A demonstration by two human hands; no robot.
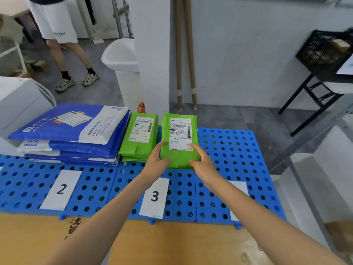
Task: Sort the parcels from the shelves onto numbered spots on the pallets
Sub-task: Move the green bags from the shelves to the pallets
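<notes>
While the left hand (157, 162) and the right hand (202, 163) grasp a green parcel (179, 134) by its near corners, one on each side, the fingers of both curl round its edges and a fingertip of the right hand lies on the white shipping label (180, 133) on its top face. That parcel sits over the blue pallet (235, 150) with round holes, on the far side of the card marked 3 (155, 197); whether it rests on the pallet or hangs just above it cannot be told. Just to its left, close but with a narrow gap, lies a stack of green parcels (140, 139), each wrapped alike, the top one showing a similar label. Further left a pile of blue and white mailers (76, 131) lies on the far side of the card marked 2 (61, 189). A third white card (239, 187) lies to the right, mostly hidden by the right forearm, so its number cannot be read. Brown cardboard (172, 243) fills the near edge below the pallet. Far off, left, a person's legs (65, 50) in white shorts stand on the grey floor, near a white bin (122, 60). Two cardboard tubes (183, 54) lean against the wall, and a black crate (324, 50) sits on a black stand at far right.
</notes>
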